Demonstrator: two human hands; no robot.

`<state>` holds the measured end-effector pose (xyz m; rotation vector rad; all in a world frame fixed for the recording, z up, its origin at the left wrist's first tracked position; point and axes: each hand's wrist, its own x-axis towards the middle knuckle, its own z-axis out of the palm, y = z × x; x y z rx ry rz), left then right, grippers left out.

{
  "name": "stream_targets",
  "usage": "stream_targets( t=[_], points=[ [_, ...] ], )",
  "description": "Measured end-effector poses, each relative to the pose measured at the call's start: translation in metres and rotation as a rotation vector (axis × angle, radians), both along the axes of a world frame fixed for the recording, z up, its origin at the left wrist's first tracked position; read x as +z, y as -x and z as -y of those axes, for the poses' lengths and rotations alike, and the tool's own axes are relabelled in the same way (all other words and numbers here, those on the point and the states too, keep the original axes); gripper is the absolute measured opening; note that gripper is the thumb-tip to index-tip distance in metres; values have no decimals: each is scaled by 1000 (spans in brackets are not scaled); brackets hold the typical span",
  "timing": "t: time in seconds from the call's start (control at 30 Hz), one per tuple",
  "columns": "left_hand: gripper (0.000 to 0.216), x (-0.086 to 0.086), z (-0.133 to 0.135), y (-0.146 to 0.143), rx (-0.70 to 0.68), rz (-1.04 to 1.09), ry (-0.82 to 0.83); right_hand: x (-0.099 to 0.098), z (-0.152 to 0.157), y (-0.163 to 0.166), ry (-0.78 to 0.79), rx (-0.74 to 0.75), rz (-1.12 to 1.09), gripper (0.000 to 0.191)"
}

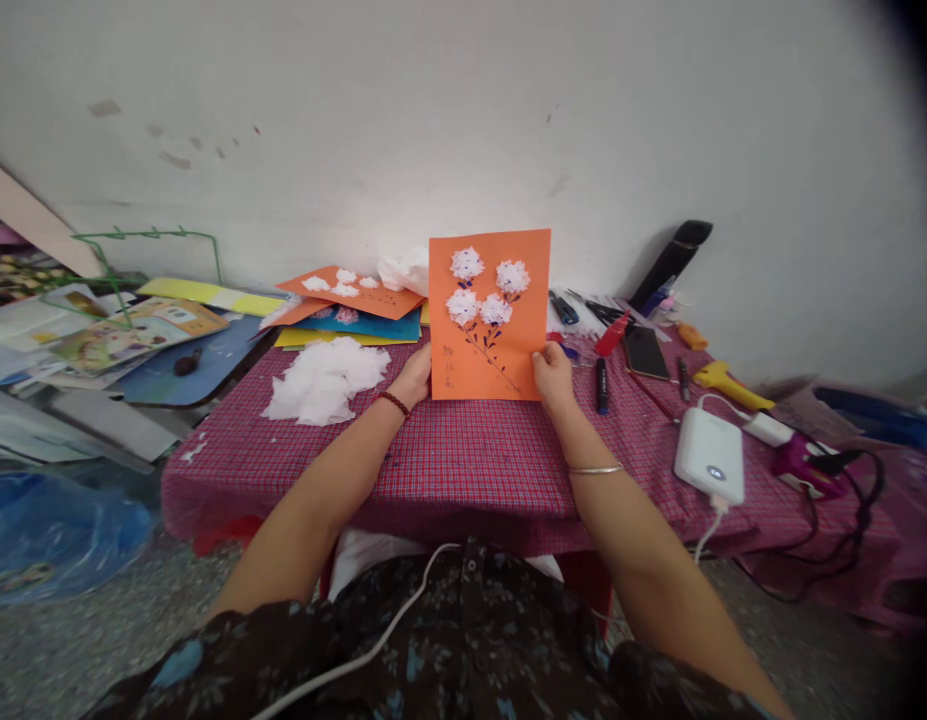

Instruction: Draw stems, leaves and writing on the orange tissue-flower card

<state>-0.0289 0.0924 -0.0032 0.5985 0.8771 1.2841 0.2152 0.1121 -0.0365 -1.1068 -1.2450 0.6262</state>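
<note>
An orange paper sheet (463, 355) stands upright above the table, facing me. Several white tissue-like flowers (496, 309) are on it, along with a drawn dark stem, leaves and handwriting at the lower left. My left hand (414, 374) is closed on the sheet's lower left edge, its fingertips hidden behind the paper. At the lower right edge my right hand (554, 375) grips the sheet, thumb on the front. Left of my left hand lies a pile of white tissue pieces (324, 380). A dark marker (602, 386) is to the right of my right hand.
A checked red cloth (463, 460) covers the table. More decorated sheets (358, 292) are stacked at the back left. On the right are a red glue bottle (612, 334), a white power bank (709, 455) with cables, and a yellow-handled tool (733, 386). A wall rises behind.
</note>
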Motion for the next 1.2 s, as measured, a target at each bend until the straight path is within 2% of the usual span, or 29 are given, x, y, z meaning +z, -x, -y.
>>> stream_targets(
  t=[0.3, 0.93, 1.2],
  points=[
    [20, -5, -3, 1, 13, -16, -6, 1, 2, 0, 9, -17, 19, 9],
    [16, -4, -2, 1, 35, -33, -10, 1, 1, 1, -3, -16, 19, 11],
    [22, -3, -1, 0, 14, -21, -17, 3, 2, 2, 6, -8, 19, 12]
  ],
)
